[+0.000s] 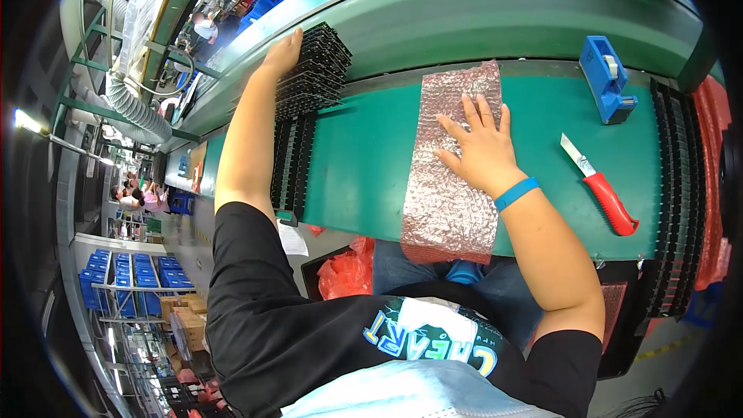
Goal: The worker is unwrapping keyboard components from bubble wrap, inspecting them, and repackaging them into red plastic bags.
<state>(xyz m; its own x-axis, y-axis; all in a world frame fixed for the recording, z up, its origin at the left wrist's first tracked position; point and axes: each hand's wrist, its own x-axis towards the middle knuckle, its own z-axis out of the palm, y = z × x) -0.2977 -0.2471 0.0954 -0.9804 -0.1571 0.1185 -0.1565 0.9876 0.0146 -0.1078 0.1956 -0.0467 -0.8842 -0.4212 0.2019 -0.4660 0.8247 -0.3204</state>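
Pressing flat on a pink bubble-wrap sheet (453, 162) with the right hand (478, 143), fingers spread, pinching nothing.

Sheet lies on the green bench (364, 162), long axis running away from the body, near end overhanging the edge. Left hand (283, 53) is stretched far out and to the left onto a stack of black trays (311, 71); whether it grips them I cannot tell. Trays sit well left of the sheet, so the left hand is nearer them. Red-handled knife (600, 184) and blue tape dispenser (607, 79) lie to the right, untouched.
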